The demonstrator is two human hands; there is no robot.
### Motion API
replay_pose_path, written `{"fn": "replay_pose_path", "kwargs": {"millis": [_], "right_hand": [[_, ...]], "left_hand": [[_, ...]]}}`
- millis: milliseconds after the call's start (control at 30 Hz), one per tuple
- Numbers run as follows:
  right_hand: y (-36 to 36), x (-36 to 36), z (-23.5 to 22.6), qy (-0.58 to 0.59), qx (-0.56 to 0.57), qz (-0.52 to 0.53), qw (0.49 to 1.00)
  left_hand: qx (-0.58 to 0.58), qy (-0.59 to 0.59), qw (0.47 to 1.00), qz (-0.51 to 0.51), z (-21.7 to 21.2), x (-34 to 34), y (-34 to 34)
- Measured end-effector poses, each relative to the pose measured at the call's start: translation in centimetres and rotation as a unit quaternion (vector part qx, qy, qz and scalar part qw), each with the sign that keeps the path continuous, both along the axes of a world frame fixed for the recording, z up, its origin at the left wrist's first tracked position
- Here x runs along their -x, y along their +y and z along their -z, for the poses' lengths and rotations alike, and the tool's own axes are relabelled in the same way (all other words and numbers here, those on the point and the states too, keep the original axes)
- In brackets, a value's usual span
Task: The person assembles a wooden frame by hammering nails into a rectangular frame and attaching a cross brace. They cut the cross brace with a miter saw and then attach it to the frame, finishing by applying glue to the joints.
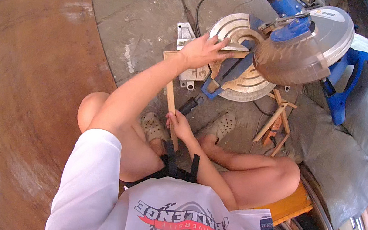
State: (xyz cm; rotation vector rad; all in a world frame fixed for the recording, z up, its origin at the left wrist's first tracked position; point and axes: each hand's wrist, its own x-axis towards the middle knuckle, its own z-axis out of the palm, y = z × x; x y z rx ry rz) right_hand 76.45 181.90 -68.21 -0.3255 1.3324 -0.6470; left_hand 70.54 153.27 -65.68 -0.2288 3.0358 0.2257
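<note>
Now, left hand (205, 50): fingers spread flat, pressing the wooden strip (171, 95) against the miter saw (268, 51) turntable's near-left edge.
Right hand (178, 124): pinched around the strip's near end, by the feet.
Room: bare concrete floor (131, 18) left of the saw; wood offcuts (277, 121) right.

I see no packages, signs or screens here, only 3 printed marks. A small rectangular label (328, 14) sits on top of the miter saw's grey blade guard (296, 55), pale with an orange patch at its left end and dark print. On the front of my white shirt (103, 188) there's a large printed emblem (180, 225) in red, grey and black. At my right sleeve there's a small dark blue patch (266, 224) with white print.
</note>
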Motion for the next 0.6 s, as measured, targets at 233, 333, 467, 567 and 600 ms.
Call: {"fn": "replay_pose_path", "kwargs": {"millis": [233, 333, 467, 567, 600], "right_hand": [[-2.4, 1.0, -3.0, 0.039, -0.076, -0.064, 0.994], [-3.0, 9.1, -9.1, 0.328, 0.113, -0.319, 0.882], [-4.7, 27.5, -24.2, 0.375, -0.022, 0.338, 0.863], [-9.2, 36.5, -35.3, 0.431, 0.147, 0.383, 0.803], [-11.7, 38.6, -37.7, 0.445, 0.137, 0.298, 0.833]], "left_hand": [[-0.077, 0.058, 0.995, 0.003, 1.3, 0.4, -1.0], [-0.085, 0.075, 0.994, -0.001, 1.7, 0.8, -1.5], [-0.119, 0.034, 0.992, -0.002, 1.6, 0.7, -1.6], [-0.122, 0.037, 0.992, -0.006, 1.5, 0.7, -1.3], [-0.12, 0.047, 0.992, -0.007, 1.5, 0.7, -1.3]]}}
